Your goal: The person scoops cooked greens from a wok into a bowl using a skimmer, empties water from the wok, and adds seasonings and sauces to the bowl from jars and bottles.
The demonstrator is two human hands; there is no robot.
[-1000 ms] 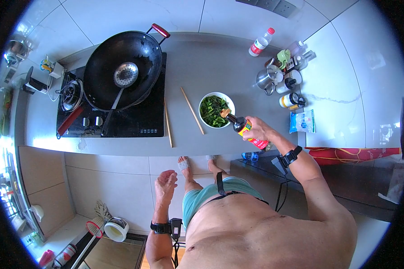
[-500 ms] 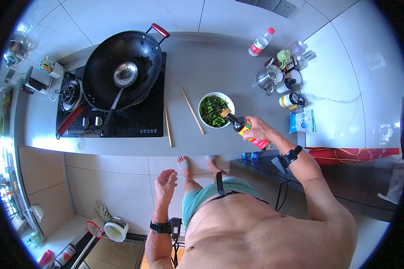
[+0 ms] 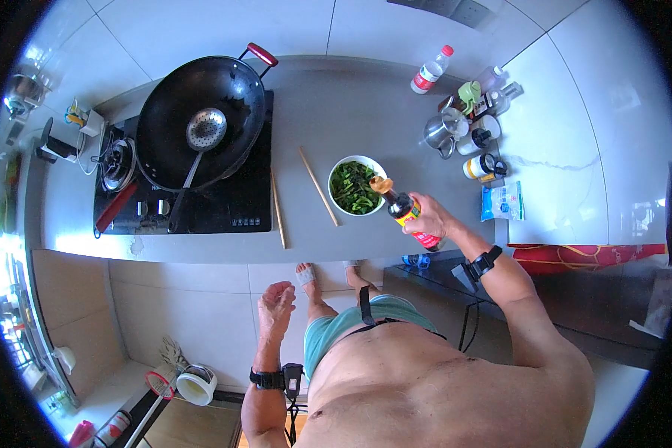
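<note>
My right hand [image 3: 428, 218] is wrapped round a dark sauce bottle [image 3: 400, 207] with a yellow and red label. The bottle is tilted, its orange-brown top pointing up and left at the right rim of a white bowl [image 3: 384, 170]. Chopped leafy greens [image 3: 353, 187] fill the bowl. Whether any sauce runs out cannot be made out. My left hand [image 3: 277, 300] hangs in front of the counter edge, fingers loosely curled and apart, with nothing visible in it. Left of the bowl lie two wooden chopsticks, one nearer [image 3: 319, 187] and one by the stove [image 3: 278, 209].
A black wok [image 3: 157, 112] with a slotted skimmer [image 3: 207, 130] in it sits on the stove [image 3: 254, 187]. At the counter's right stand a red-capped bottle [image 3: 431, 71], a steel jug [image 3: 444, 131], several jars and a blue-white packet [image 3: 502, 201].
The bottle has tipped slightly back, its top now a little right of and higher than before. My left hand has hardly moved. The whole view has shifted slightly.
</note>
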